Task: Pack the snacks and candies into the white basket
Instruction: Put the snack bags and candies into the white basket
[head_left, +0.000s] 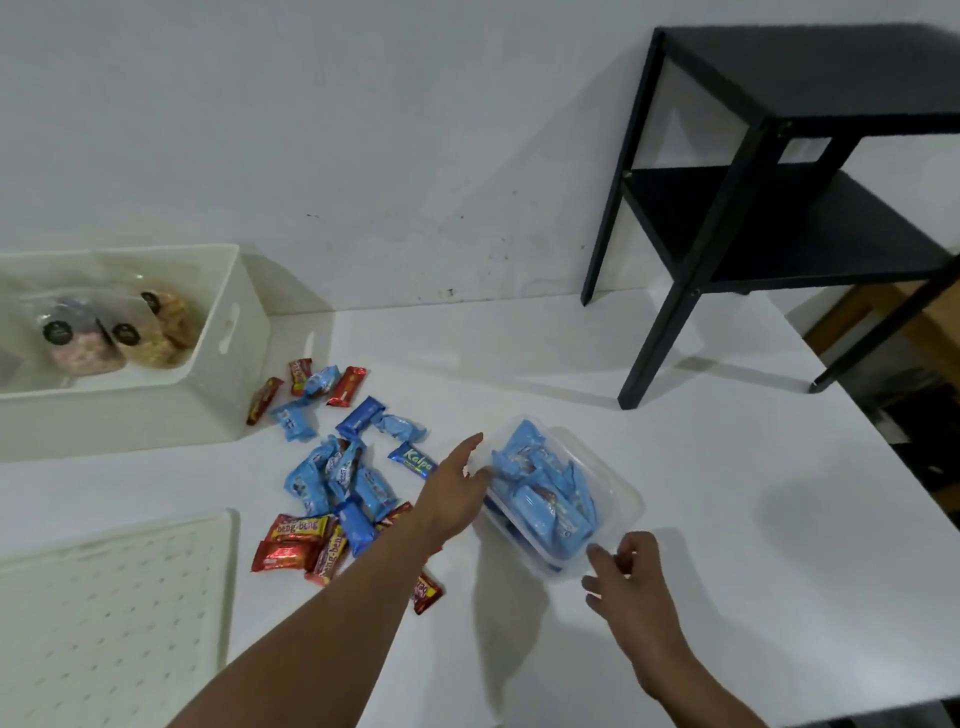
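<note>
A clear plastic container (608, 483) filled with light blue wrapped candies (540, 493) sits tilted on the white table. My left hand (457, 493) grips its left rim with thumb and fingers. At the container's near corner my right hand (623, 577) pinches the rim. Loose blue wrapped candies (332, 478) and red wrapped bars (291, 551) lie scattered left of the container. The white basket (228, 332) stands at the far left and holds clear bags of snacks (124, 332).
A white perforated lid (114, 608) lies at the near left. A black two-tier side table (769, 208) stands on the table at the far right. The white table (727, 519) ends at the right, with a drop beyond.
</note>
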